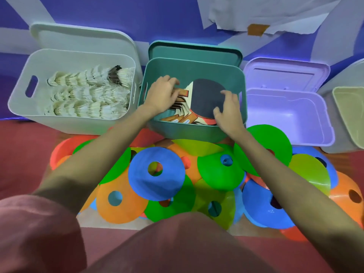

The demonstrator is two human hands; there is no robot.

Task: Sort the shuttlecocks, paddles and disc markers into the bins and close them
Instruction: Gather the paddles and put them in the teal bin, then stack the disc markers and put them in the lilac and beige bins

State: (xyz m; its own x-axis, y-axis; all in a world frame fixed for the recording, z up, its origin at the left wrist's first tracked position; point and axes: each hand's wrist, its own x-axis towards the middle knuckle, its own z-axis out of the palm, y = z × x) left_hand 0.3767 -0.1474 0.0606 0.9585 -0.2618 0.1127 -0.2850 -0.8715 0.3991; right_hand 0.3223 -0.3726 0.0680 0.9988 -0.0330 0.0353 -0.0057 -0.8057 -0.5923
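Both my hands reach into the teal bin [194,133], which holds several paddles. My left hand [163,93] rests on the wooden handles [182,93] with fingers curved over them. The fingers of my right hand [228,107] touch the black face of the top paddle [206,95]. Rows of white shuttlecocks [86,95] lie stacked in the white bin [25,75] at the left. The lilac bin [307,115] at the right holds nothing. Many disc markers in blue [157,186], green, orange and yellow lie heaped on the floor before the bins.
Each bin's lid leans upright behind it: white [82,36], teal [195,52], lilac [285,73]. A grey container and a beige bin [350,107] stand at the far right. The floor is red; my knees fill the bottom of the view.
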